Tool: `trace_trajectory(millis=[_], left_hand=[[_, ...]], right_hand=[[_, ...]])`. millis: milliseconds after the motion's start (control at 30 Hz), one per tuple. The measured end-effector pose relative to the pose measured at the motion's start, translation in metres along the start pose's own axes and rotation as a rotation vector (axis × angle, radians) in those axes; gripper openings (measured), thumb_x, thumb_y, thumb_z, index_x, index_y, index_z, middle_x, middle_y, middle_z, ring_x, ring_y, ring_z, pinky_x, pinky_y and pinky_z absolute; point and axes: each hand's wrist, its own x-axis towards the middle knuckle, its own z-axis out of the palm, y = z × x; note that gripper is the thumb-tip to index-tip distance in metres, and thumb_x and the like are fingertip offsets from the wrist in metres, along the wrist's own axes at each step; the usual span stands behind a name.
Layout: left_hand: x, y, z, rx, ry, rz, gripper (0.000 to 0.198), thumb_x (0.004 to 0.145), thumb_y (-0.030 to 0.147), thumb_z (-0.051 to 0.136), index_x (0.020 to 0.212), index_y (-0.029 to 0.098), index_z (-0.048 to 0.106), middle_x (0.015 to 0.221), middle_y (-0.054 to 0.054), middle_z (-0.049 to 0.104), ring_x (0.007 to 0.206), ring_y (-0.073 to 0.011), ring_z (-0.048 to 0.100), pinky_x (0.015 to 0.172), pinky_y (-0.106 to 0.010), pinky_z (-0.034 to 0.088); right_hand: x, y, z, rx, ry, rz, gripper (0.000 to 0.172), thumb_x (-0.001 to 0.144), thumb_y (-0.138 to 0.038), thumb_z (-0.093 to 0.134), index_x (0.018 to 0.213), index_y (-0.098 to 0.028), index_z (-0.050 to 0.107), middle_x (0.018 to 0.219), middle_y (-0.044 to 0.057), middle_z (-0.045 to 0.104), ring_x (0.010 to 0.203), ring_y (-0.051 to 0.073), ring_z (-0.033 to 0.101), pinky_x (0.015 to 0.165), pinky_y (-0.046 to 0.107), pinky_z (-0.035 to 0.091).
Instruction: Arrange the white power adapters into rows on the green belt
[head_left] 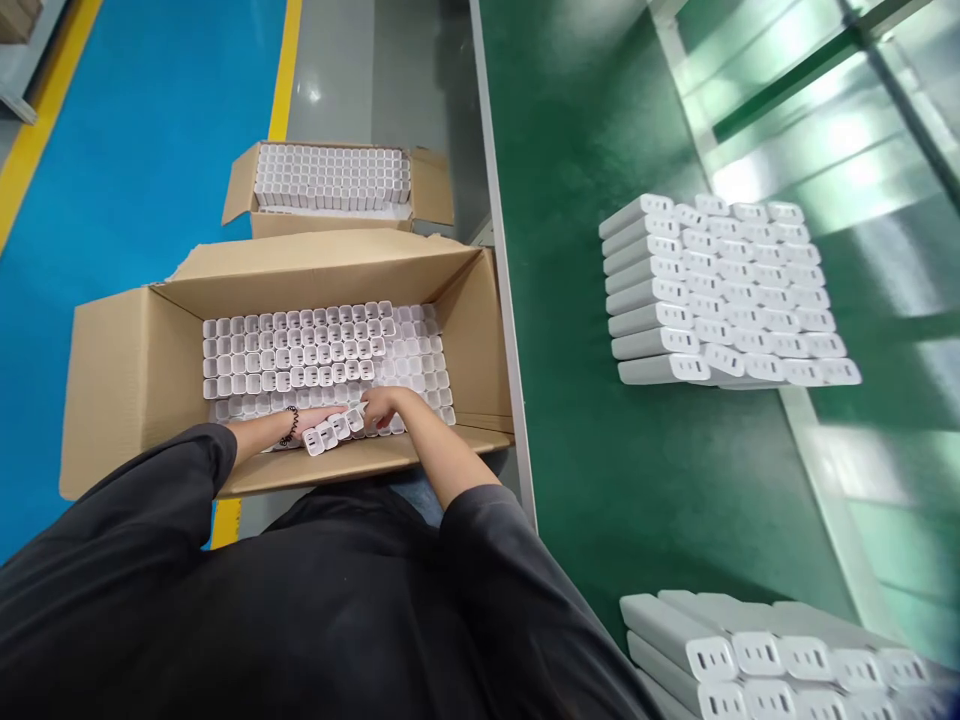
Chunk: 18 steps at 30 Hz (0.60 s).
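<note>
Row, one: short line of white cases (330, 432), side by side, set at a slant near the near wall of the big box. Your left hand (319, 415) lies along the row's far side, grasping it; part of that grip is hidden behind the cases. Your right hand (381, 403), fingers bent, sits at the row's right end; you cannot tell from here whether it grips or only touches.

Coil band (289, 426), one: dark, on your left wrist.

Big box (101, 390), one: cardboard, open, left flap folded out, just beside the left edge of the desk. Contents: packed cases (296, 350), upright in straight lines at left and middle; a paler block (421, 365) at right.

Small box (433, 190), one: cardboard, open, just beyond the big box, filled with upright cases (330, 175).

Desk (562, 450), one: green top, to your right. It carries a far stack (731, 285) and a near stack (750, 655), white cases lying flat in tiers, slotted ends showing, the stacks well apart.

Floor (165, 110): blue, edged by yellow lines (285, 75).
</note>
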Motion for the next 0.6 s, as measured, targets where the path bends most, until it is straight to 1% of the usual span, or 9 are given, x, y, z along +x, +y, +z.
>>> trace_trajectory(millis=[67, 133, 367, 467, 600], left_hand=[[0.004, -0.001, -0.002, -0.004, -0.028, -0.058, 0.038, 0.098, 0.049, 0.057, 0.111, 0.014, 0.064, 0.103, -0.006, 0.066, 0.086, -0.0163, 0.065, 0.075, -0.032, 0.058], [0.007, -0.002, -0.004, -0.015, -0.039, -0.082, 0.039, 0.098, 0.050, 0.056, 0.111, 0.014, 0.064, 0.105, -0.006, 0.066, 0.087, -0.0167, 0.064, 0.076, -0.032, 0.058], [0.015, -0.005, -0.008, -0.036, -0.051, -0.086, 0.039, 0.098, 0.048, 0.057, 0.118, 0.015, 0.061, 0.110, -0.008, 0.065, 0.090, -0.0170, 0.064, 0.078, -0.035, 0.058], [0.014, -0.003, -0.007, -0.026, -0.068, -0.079, 0.041, 0.098, 0.050, 0.056, 0.116, 0.014, 0.062, 0.105, -0.007, 0.065, 0.086, -0.0160, 0.064, 0.075, -0.033, 0.057], [0.011, 0.000, -0.005, 0.007, -0.079, -0.075, 0.046, 0.099, 0.057, 0.050, 0.108, 0.014, 0.064, 0.094, -0.004, 0.065, 0.075, -0.0128, 0.061, 0.068, -0.029, 0.054]], right_hand=[[0.003, 0.005, -0.001, 0.018, -0.002, -0.018, 0.038, 0.097, -0.037, 0.063, 0.130, -0.017, 0.058, 0.128, 0.009, 0.062, 0.108, 0.022, 0.065, 0.090, 0.043, 0.058], [0.004, 0.008, -0.002, 0.023, 0.000, -0.030, 0.039, 0.097, -0.037, 0.063, 0.130, -0.018, 0.058, 0.128, 0.009, 0.062, 0.108, 0.022, 0.065, 0.090, 0.043, 0.058], [-0.004, 0.005, -0.005, -0.022, 0.025, -0.075, 0.037, 0.097, -0.036, 0.063, 0.129, -0.017, 0.059, 0.126, 0.009, 0.063, 0.105, 0.021, 0.066, 0.088, 0.042, 0.059], [-0.010, 0.004, -0.007, -0.078, 0.084, -0.069, 0.038, 0.097, -0.037, 0.063, 0.129, -0.017, 0.059, 0.126, 0.009, 0.063, 0.106, 0.021, 0.066, 0.089, 0.042, 0.059], [-0.018, 0.002, -0.015, -0.172, 0.246, -0.067, 0.038, 0.097, -0.038, 0.063, 0.129, -0.018, 0.059, 0.131, 0.010, 0.061, 0.112, 0.023, 0.064, 0.094, 0.045, 0.056]])
